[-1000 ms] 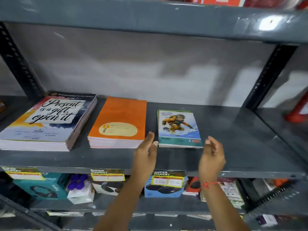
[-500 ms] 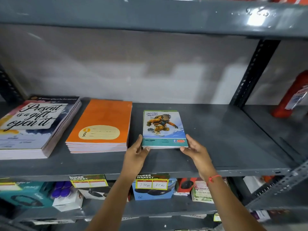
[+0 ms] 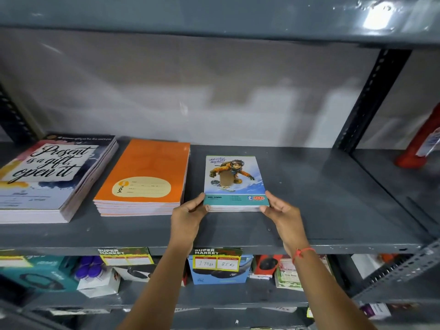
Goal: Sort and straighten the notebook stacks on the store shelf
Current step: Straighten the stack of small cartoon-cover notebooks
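Three notebook stacks lie on the grey metal shelf [image 3: 333, 210]. At the left is a tall stack with a "Present is a gift, open it" cover [image 3: 47, 177]. In the middle sits an orange stack [image 3: 145, 177]. To its right is a small thin stack with a snowboarder cover [image 3: 234, 179]. My left hand [image 3: 189, 216] grips this small stack at its front left corner. My right hand [image 3: 282, 211] grips its front right corner. A red thread circles my right wrist.
The shelf right of the small stack is bare up to a black slotted upright [image 3: 371, 98]. A red object [image 3: 421, 141] stands beyond it. The shelf below holds boxed goods [image 3: 219, 272] behind price tags. Another shelf board [image 3: 214, 15] hangs overhead.
Both hands went from hovering in front of the small stack to gripping its two front corners. The stack now sits squarer to the shelf edge. The camera came closer.
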Available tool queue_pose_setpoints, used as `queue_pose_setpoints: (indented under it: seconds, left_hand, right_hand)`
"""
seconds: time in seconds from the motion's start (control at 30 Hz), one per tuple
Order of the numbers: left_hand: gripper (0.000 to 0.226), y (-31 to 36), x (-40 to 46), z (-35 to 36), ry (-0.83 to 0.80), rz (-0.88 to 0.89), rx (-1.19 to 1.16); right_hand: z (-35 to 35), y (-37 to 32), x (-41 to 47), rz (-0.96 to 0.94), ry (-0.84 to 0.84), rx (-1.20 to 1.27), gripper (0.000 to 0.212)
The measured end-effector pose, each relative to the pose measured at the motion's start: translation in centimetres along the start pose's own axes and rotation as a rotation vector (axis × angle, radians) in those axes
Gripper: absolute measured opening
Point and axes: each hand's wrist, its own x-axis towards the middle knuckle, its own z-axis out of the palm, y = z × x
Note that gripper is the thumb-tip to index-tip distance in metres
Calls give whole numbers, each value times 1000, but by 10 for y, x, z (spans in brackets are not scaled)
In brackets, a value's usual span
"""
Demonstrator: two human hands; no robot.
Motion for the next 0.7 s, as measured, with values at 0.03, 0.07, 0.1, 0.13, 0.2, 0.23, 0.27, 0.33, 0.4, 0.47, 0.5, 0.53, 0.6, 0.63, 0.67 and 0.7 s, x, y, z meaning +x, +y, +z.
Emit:
queue_pose_setpoints:
  seconds: [0.03, 0.07, 0.1, 0.13, 0.2, 0.23, 0.27, 0.33, 0.4, 0.47, 0.5, 0.53, 0.6, 0.63, 0.67, 0.7]
  left_hand:
    - [42, 0, 0, 0, 7, 0, 3]
    - [42, -1, 0, 1, 11, 0, 6]
    - [41, -1, 1, 1, 14, -1, 8]
    - [41, -2, 1, 1, 13, -3, 3]
    - [40, -3, 2, 1, 10, -9, -17]
    - [39, -3, 3, 1, 12, -16, -29]
    - [39, -3, 3, 2, 19, -23, -40]
    - [37, -4, 4, 3, 41, -30, -56]
    - [36, -5, 5, 5, 61, -24, -66]
    - [34, -6, 7, 6, 78, -9, -59]
    - [34, -7, 7, 7, 83, 3, -56]
    - [34, -7, 8, 7, 84, 16, -57]
    - [34, -10, 9, 7, 85, 30, -60]
    - [34, -11, 10, 7, 88, 31, -61]
    - [34, -12, 10, 7, 92, 30, -60]
    - [34, -13, 11, 7, 94, 32, -60]
  right_hand:
    - [1, -1, 0, -1, 7, 7, 50]
    - [1, -1, 0, -1, 14, 14, 50]
    - [2, -1, 0, -1, 21, 18, 49]
    - [3, 0, 0, 1, 30, 21, 49]
    - [4, 1, 0, 1, 49, 27, 48]
    - [5, 1, 0, 0, 57, 29, 47]
    - [5, 2, 1, 0, 66, 29, 47]
    - [6, 3, 3, -3, 83, 20, 47]
    - [7, 5, 4, -8, 103, 7, 46]
    - [7, 7, 6, -19, 119, -3, 44]
    - [7, 8, 8, -21, 126, -5, 44]
    - [7, 8, 9, -16, 133, -8, 44]
    - [7, 9, 10, -10, 149, -17, 43]
    - [7, 9, 10, -9, 155, -22, 43]
    - [7, 9, 10, -8, 159, -28, 42]
    - [8, 9, 11, -12, 163, -33, 42]
